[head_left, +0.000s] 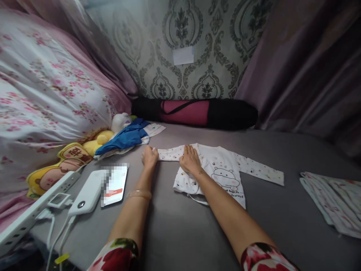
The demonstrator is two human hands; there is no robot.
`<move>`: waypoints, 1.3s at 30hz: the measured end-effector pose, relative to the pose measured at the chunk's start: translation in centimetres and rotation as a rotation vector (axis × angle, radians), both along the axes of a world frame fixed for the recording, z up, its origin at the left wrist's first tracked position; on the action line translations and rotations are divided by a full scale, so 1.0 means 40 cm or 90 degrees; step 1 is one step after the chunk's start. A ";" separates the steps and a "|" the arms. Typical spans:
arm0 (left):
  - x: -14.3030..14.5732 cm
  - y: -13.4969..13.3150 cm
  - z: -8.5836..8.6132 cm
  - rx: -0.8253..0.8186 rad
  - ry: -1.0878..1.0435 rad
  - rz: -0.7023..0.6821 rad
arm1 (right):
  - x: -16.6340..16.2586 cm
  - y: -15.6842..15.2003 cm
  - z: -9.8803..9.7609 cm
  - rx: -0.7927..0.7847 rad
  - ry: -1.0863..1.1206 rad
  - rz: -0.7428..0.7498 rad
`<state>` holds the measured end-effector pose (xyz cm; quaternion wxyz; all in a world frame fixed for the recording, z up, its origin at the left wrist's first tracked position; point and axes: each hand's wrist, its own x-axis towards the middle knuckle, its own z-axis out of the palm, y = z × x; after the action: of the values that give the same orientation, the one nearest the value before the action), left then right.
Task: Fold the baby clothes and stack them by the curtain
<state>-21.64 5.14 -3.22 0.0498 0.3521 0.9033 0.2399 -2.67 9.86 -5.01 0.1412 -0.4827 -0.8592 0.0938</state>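
The white shirt (210, 158) lies spread before you on the grey sheet (175, 233), hippo print (224, 176) up. Your left hand (150, 156) has its grip clamped on the end of one sleeve (170, 154), drawn out straight; your right hand (191, 160) rests flat near that shoulder, fingers extended, closed around nothing. To your left lie the phone (116, 184) and power bank (88, 192); folded cloth (335, 199) sits well apart, right.

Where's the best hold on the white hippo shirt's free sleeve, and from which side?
Likely a light pinch at the cuff, coming from the right: this sleeve lies flat, stretched outward from the shirt, its thin end away from the left hand and right hand.
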 end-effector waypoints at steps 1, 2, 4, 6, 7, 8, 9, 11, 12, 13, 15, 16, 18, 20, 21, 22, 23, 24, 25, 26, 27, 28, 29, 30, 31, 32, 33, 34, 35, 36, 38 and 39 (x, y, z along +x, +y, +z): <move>0.000 -0.002 -0.001 0.024 0.000 -0.009 | 0.000 -0.001 0.000 0.006 0.001 0.000; 0.001 -0.004 -0.001 0.042 0.003 -0.019 | 0.000 -0.001 0.000 0.011 0.001 0.002; 0.006 -0.010 -0.001 0.057 0.029 -0.043 | -0.002 -0.001 -0.002 0.019 -0.001 0.002; 0.013 -0.015 -0.001 0.043 0.071 -0.074 | -0.004 0.001 -0.004 0.019 -0.003 -0.003; 0.017 -0.016 0.000 0.024 0.091 -0.085 | -0.006 0.002 -0.006 0.017 -0.004 -0.005; 0.020 -0.017 0.002 -0.003 0.107 -0.092 | -0.007 0.003 -0.007 0.016 -0.004 -0.006; 0.021 -0.016 0.004 -0.035 0.117 -0.094 | -0.008 0.003 -0.009 0.016 -0.003 -0.008; 0.021 -0.010 0.013 -0.096 0.133 -0.090 | -0.009 0.004 -0.010 0.016 -0.003 -0.010; 0.020 -0.005 0.018 -0.115 0.149 -0.080 | -0.009 0.003 -0.010 0.017 -0.001 -0.011; 0.020 0.000 0.024 -0.125 0.173 -0.068 | -0.009 0.003 -0.010 0.018 -0.001 -0.011; 0.027 0.013 0.033 -0.119 0.239 -0.071 | -0.008 0.001 -0.007 0.015 -0.002 -0.010; 0.036 0.019 0.034 -0.102 0.267 -0.101 | -0.008 0.000 -0.005 0.014 -0.002 -0.010; 0.067 0.031 0.027 -0.052 0.274 -0.258 | -0.007 0.000 -0.001 0.006 -0.002 -0.012; 0.106 0.039 0.008 -0.003 0.213 -0.467 | -0.007 0.001 0.001 -0.006 -0.003 -0.011; 0.124 0.041 -0.005 0.010 0.177 -0.527 | -0.007 0.002 0.001 -0.011 -0.004 -0.010; 0.139 0.041 -0.017 0.010 0.150 -0.560 | -0.007 0.003 0.000 -0.014 -0.004 -0.007; 0.148 0.040 -0.028 0.001 0.137 -0.568 | -0.007 0.004 0.000 -0.015 -0.003 -0.005; 0.152 0.037 -0.037 -0.016 0.138 -0.561 | -0.007 0.004 -0.001 -0.014 -0.001 -0.003; 0.149 0.034 -0.043 -0.038 0.146 -0.554 | -0.007 0.005 -0.002 -0.014 0.002 -0.003; 0.140 0.030 -0.046 -0.060 0.157 -0.548 | -0.006 0.005 -0.003 -0.014 0.004 -0.003; 0.126 0.025 -0.046 -0.083 0.167 -0.541 | -0.006 0.005 -0.003 -0.014 0.005 -0.004; 0.107 0.021 -0.045 -0.104 0.173 -0.530 | -0.006 0.005 -0.004 -0.012 0.006 -0.004; 0.086 0.017 -0.043 -0.123 0.176 -0.512 | -0.006 0.005 -0.004 -0.010 0.006 -0.005; 0.062 0.013 -0.042 -0.140 0.175 -0.489 | -0.006 0.005 -0.004 -0.007 0.005 -0.006; 0.037 0.010 -0.041 -0.156 0.173 -0.463 | -0.006 0.004 -0.004 -0.005 0.005 -0.007; 0.012 0.006 -0.043 -0.170 0.171 -0.434 | -0.005 0.002 -0.004 -0.003 0.005 -0.007; -0.012 0.003 -0.045 -0.181 0.166 -0.405 | -0.004 0.000 -0.003 -0.002 0.005 -0.008; -0.034 -0.001 -0.050 -0.185 0.162 -0.378 | -0.004 -0.002 -0.002 -0.002 0.005 -0.009; -0.052 -0.005 -0.054 -0.179 0.159 -0.354 | -0.003 -0.004 -0.001 -0.002 0.007 -0.010; -0.065 -0.009 -0.060 -0.160 0.158 -0.341 | -0.003 -0.006 0.000 -0.001 0.009 -0.010; -0.077 -0.020 -0.067 -0.084 0.170 -0.315 | -0.003 -0.007 0.005 -0.010 0.013 -0.009; -0.075 -0.027 -0.069 -0.033 0.184 -0.299 | -0.003 -0.005 0.010 -0.022 0.015 -0.005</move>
<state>-24.65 4.07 -5.97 -0.0163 0.5813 0.8003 0.1462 -2.77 9.65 -4.61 0.1434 -0.4870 -0.8541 0.1135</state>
